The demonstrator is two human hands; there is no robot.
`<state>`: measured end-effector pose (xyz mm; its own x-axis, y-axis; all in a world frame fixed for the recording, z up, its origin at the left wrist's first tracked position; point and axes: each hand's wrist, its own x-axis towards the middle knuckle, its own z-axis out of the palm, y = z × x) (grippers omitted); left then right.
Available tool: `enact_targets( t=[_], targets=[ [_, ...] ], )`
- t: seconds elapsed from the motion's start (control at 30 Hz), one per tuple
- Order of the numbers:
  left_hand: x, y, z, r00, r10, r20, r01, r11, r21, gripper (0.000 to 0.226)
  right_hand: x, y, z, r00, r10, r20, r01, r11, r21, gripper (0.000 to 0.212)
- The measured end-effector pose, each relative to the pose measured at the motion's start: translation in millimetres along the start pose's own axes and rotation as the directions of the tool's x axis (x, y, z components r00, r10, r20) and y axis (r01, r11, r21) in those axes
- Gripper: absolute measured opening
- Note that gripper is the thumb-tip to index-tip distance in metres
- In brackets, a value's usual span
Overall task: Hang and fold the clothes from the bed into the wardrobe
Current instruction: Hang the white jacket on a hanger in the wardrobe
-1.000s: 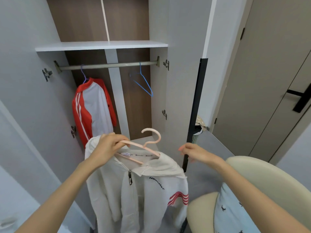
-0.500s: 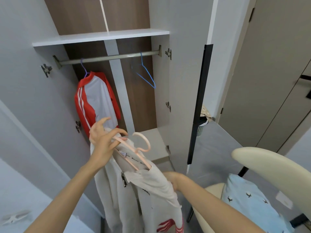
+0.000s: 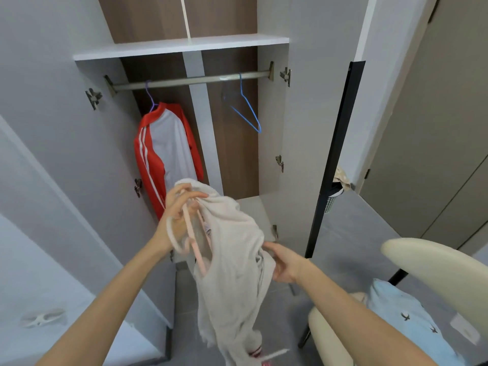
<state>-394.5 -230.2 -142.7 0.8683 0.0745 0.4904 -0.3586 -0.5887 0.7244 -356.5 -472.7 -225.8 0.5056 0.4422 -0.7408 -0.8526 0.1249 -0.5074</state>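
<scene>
The left hand [image 3: 179, 215] is clenching the pink hanger [image 3: 192, 240] together with a bunch of the white jacket [image 3: 232, 260], low in front of the open wardrobe [image 3: 272, 128]; the hanger is tilting steeply, its hook curling down near the wrist rather than pointing up; the right hand [image 3: 284, 265] is lying against the jacket's right side with fingers loosely bent, and I cannot tell whether it is pinching cloth; the jacket is hanging crumpled between the two hands, well below the rail [image 3: 190, 80], its hem trailing toward the near floor

The garment is looking only half seated, so lifting it like this is risking a slide off the lower arm of the hanger; the tilt and the bunched cloth would be the cause; the hook, facing the wrong way, is probably needing a turn before it can catch the rail

A bare stretch of rail is lying open between the red-and-white jacket [image 3: 166, 146] on its purple hanger [image 3: 150, 97] at the left and the empty blue hanger [image 3: 247, 109] at the right; the shelf [image 3: 179, 46] is sitting close above the rail, leaving little headroom for the hook; the black-edged door [image 3: 335, 154] is standing open on the right, and the cream chair [image 3: 435, 265] carrying a pale blue garment [image 3: 406, 320] is crowding the near right, where the trailing hem could be snagging
</scene>
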Motion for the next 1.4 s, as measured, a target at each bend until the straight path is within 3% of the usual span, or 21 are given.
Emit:
enact_targets(
  t=[0.1,0.2,0.33,0.43,0.47,0.5,0.53,0.57,0.6,0.67,0.77,0.83,0.9,0.93,0.97,1.03,1.1,1.2,1.3,1.33,1.4],
  targets=[
    [0.3,1.3,0.5,0.978,-0.001,0.207,0.006,1.000,-0.024,0.018,1.9,-4.5,10.1,0.999,0.017,0.052,-0.018,1.000,0.023,0.050],
    [-1.1,-7.7,-0.4,0.969,-0.007,0.245,0.009,1.000,-0.009,0.023,-1.4,-23.4,7.4,0.991,-0.075,0.112,0.073,0.997,0.015,0.054],
    [-2.4,-5.4,3.1,0.970,-0.036,0.240,0.052,0.997,-0.060,0.030,-13.1,-38.4,4.3,0.957,-0.080,0.279,0.147,0.962,-0.229,0.052],
    [-0.9,-4.2,6.9,0.961,-0.039,0.275,0.063,0.995,-0.078,0.025,-18.2,-38.5,18.6,0.967,-0.144,0.208,0.233,0.827,-0.512,0.056],
    [0.6,-4.2,6.1,0.963,-0.039,0.268,0.062,0.995,-0.077,0.023,-18.2,-39.5,21.9,0.958,-0.265,0.113,0.279,0.756,-0.592,0.048],
    [1.8,-4.0,4.2,0.967,-0.038,0.252,0.058,0.996,-0.071,0.021,-15.2,-40.8,21.1,0.888,-0.460,-0.002,0.320,0.621,-0.716,0.036],
    [2.9,-3.4,2.0,0.973,-0.030,0.231,0.047,0.997,-0.067,0.020,-14.1,-42.6,19.2,0.732,-0.675,-0.093,0.235,0.377,-0.896,0.026],
    [3.7,-2.4,0.7,0.977,-0.018,0.212,0.034,0.997,-0.069,0.021,-14.3,-42.9,16.3,0.557,-0.826,-0.085,-0.007,0.097,-0.995,0.025],
    [3.9,-1.3,0.3,0.981,-0.011,0.196,0.026,0.997,-0.076,0.023,-14.8,-41.0,13.8,0.496,-0.868,-0.019,-0.250,-0.121,-0.961,0.030],
    [4.7,2.2,2.8,0.984,-0.037,0.172,0.053,0.994,-0.093,0.026,-7.6,-33.5,5.1,0.555,-0.831,0.027,-0.408,-0.300,-0.862,0.038],
    [8.2,1.1,8.2,0.983,-0.120,0.139,0.131,0.989,-0.071,0.027,-10.1,-42.8,2.0,0.566,-0.824,0.002,-0.172,-0.121,-0.978,0.019],
    [8.3,-2.4,10.0,0.978,-0.152,0.144,0.155,0.988,-0.011,0.028,-20.7,-60.2,5.2,0.494,-0.869,0.010,0.155,0.077,-0.985,0.020],
    [5.5,-4.6,13.4,0.969,-0.186,0.164,0.183,0.982,0.038,0.026,-29.3,-66.7,9.7,0.424,-0.906,0.024,0.333,0.131,-0.934,0.029],
    [3.6,-5.2,16.4,0.966,-0.199,0.168,0.190,0.980,0.067,0.024,-32.4,-65.3,12.8,0.447,-0.893,0.049,0.345,0.121,-0.931,0.026],
    [2.0,-5.6,19.9,0.964,-0.206,0.165,0.192,0.977,0.096,0.023,-32.9,-60.9,15.0,0.530,-0.845,0.073,0.327,0.124,-0.937,0.020],
    [0.7,-6.5,25.7,0.963,-0.228,0.145,0.208,0.968,0.142,0.025,-30.1,-48.5,17.0,0.778,-0.619,0.112,0.259,0.153,-0.954,0.016],
    [0.8,-7.2,28.1,0.961,-0.256,0.109,0.235,0.956,0.177,0.028,-31.1,-38.3,20.2,0.883,-0.444,0.149,0.237,0.151,-0.960,0.025],
    [1.7,-7.8,31.7,0.954,-0.300,0.003,0.292,0.929,0.229,0.030,-48.9,-33.9,36.3,0.918,-0.314,0.240,0.327,0.262,-0.908,0.018],
    [4.8,-5.7,35.0,0.926,-0.356,-0.124,0.376,0.895,0.240,0.022,-65.4,-33.1,44.9,0.917,-0.178,0.357,0.399,0.393,-0.829,0.029],
    [7.0,-4.3,34.9,0.918,-0.364,-0.158,0.394,0.886,0.243,0.019,-68.5,-31.0,47.5,0.908,-0.169,0.382,0.418,0.380,-0.825,0.028],
    [12.0,-1.4,32.1,0.915,-0.361,-0.181,0.399,0.879,0.261,0.015,-70.5,-23.2,54.5,0.871,-0.286,0.400,0.468,0.230,-0.854,0.019]
  ],
)
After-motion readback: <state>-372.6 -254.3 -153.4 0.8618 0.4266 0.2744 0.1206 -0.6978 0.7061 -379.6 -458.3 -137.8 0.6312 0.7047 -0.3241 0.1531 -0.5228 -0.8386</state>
